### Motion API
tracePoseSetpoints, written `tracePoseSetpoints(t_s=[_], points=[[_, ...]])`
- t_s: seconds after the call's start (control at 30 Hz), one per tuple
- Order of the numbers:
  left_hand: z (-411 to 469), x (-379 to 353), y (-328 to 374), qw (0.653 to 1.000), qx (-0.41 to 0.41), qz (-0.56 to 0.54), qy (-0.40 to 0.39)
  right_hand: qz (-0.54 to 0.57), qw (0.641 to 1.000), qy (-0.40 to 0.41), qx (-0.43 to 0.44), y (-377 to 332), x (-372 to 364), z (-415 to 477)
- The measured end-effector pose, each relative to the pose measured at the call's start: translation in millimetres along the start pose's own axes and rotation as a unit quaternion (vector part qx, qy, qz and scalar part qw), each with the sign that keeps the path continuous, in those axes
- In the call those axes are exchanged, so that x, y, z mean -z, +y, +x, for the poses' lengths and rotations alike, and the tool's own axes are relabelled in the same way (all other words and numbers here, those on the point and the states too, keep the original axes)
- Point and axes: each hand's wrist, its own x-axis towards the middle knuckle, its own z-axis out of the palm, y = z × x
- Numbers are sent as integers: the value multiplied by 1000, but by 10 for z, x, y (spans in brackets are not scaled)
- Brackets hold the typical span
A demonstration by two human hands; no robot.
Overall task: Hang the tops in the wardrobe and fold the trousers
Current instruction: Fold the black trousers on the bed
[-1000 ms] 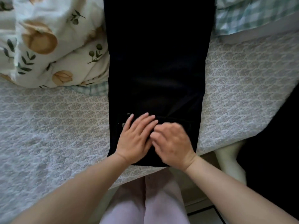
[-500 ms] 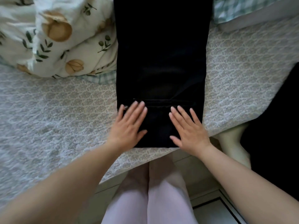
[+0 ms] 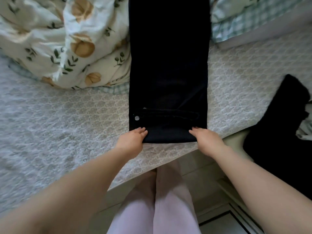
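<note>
Trousers (image 3: 168, 65): black, laid flat on the patterned bed cover (image 3: 67, 124), running from the centre of the view out to 12 o'clock; waistband end nearest the person, at the bed's edge.
Button (image 3: 137, 118): pale, on the waistband, toward 9 o'clock of the garment.
Left hand (image 3: 131, 141): at the near corner on the 9 o'clock side; fingers (image 3: 141, 131) together and lightly curled on top of the cloth, thumb out of sight beneath it, pinching the corner.
Right hand (image 3: 207, 141): at the near corner on the 3 o'clock side; fingers (image 3: 194, 131) together over the cloth, thumb likewise hidden, pinching.
Floral duvet (image 3: 76, 39): bunched at 10 o'clock, touching the trousers.
Dark garment (image 3: 287, 124): at 3 o'clock, apart from the trousers.
</note>
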Motion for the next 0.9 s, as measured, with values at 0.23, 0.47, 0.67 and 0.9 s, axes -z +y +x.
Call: tracePoseSetpoints(t_s=[0.23, 0.47, 0.67, 0.9], points=[[-488, 2255, -79, 959, 40, -45, 279, 90, 972, 214, -20, 43, 2551, -506], [-761, 1557, -91, 942, -78, 147, 290, -56, 989, 129, -41, -209, 1482, -813], [-745, 571, 145, 991, -55, 119, 27, -121, 993, -9, 10, -140, 802, -917], [-889, 540, 138, 992, -65, 83, 66, -73, 994, 77, 12, -57, 575, -999]])
